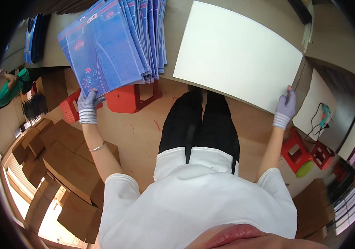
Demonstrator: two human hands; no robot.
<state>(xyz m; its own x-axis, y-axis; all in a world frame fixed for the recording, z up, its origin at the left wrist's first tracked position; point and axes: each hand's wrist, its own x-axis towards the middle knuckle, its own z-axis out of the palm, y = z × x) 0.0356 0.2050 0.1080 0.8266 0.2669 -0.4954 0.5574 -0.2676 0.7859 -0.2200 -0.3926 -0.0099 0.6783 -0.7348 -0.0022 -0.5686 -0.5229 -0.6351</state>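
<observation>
Brown desk (177,81) carrying a fanned stack of blue printed sheets (115,41), left, and a white board (235,54), right. Left hand (87,106), gloved, fingers pinching the top sheet's near corner; right hand (286,106), gloved, fingers closed on the board's right corner.

The scene is bright and evenly lit, with the strongest light entering low on the left, where a window area (18,195) burns out to pale yellow-white and washes the nearby cardboard boxes (67,166). The large white sheet (235,54) on the bench (57,50) is close to overexposed, showing almost no surface detail. Shadows are soft and shallow, darkest beneath the bench edge. Fisheye distortion bends straight edges strongly toward the rim, and a black vignette rings the whole frame. The centre is reasonably sharp; the very bottom edge, nearest the lens, is blurred.
</observation>
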